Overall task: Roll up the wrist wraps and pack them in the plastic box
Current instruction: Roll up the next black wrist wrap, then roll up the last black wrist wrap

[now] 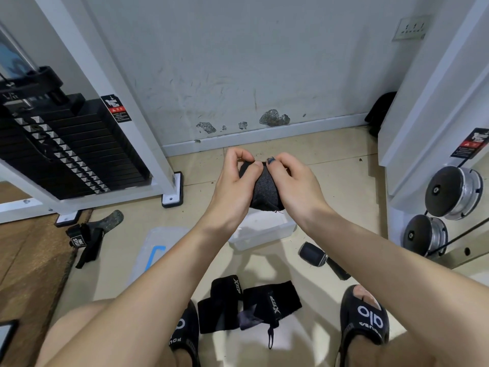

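Wrist wrap (264, 190) pinched between both hands.

Both hands, left (235, 181) and right (293, 181), gripped a dark fabric wrist wrap (264, 189) above the clear plastic box (262, 234).

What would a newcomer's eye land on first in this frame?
Most likely the two hands at centre: the left hand and right hand pinch a dark wrist wrap, held above the clear plastic box on the floor. Next, the black wraps lying unrolled between the feet, and the black weight stack at the left.
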The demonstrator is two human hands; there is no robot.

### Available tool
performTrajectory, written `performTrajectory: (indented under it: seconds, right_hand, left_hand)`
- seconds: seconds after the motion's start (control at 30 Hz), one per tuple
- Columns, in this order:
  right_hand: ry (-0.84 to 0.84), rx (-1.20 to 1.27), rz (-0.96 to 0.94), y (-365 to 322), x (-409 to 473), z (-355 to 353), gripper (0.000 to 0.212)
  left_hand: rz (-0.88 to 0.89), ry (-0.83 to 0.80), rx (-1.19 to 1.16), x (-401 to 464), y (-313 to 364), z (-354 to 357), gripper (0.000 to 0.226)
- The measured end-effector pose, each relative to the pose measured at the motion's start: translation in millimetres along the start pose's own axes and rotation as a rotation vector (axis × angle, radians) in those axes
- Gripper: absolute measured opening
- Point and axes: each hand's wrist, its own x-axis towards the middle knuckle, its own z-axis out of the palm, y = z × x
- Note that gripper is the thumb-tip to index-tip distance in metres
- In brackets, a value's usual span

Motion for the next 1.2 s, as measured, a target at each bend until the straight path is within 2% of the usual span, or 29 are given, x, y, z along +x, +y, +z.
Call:
performTrajectory:
  seconds: [0.13,0.27,0.4,0.47,0.63,0.73,0.83,0.97,1.1,1.2]
  right_hand:
    - [-0.034,0.102,0.106,3,0,-4,0.029]
    - [-0.181,0.239,0.302,8,-6,-19,0.027]
    - [-0.247,0.313,0.365,28,-18,-37,0.022]
    - [-0.296,0.383,0.449,42,-24,-47,0.025]
    - [-0.453,0.332,0.559,83,-16,-70,0.031]
    - [-0.462,0.202,0.587,112,2,-82,0.037]
    - [-0.34,-0.03,0.591,153,15,-84,0.048]
    - [-0.329,-0.419,0.532,223,15,-82,0.061]
    - [-0.338,-0.628,0.415,298,5,-65,0.049]
    - [-0.434,-0.957,0.262,340,-3,-49,0.05]
  left_hand:
    - [-0.073,-0.052,0.008,-1,-4,1,0.025]
    - [-0.092,-0.098,0.072,-5,-15,6,0.021]
    - [-0.262,-0.156,0.097,-5,-28,14,0.03]
    - [-0.326,-0.215,0.149,-5,-36,17,0.037]
    - [-0.443,-0.406,0.324,1,-55,36,0.031]
    - [-0.527,-0.448,0.328,13,-84,55,0.037]
    - [-0.577,-0.437,0.359,20,-125,68,0.033]
    - [-0.588,-0.485,0.629,16,-196,70,0.043]
    - [-0.588,-0.627,0.793,-6,-257,58,0.056]
    - [-0.578,-0.708,0.926,-22,-293,49,0.064]
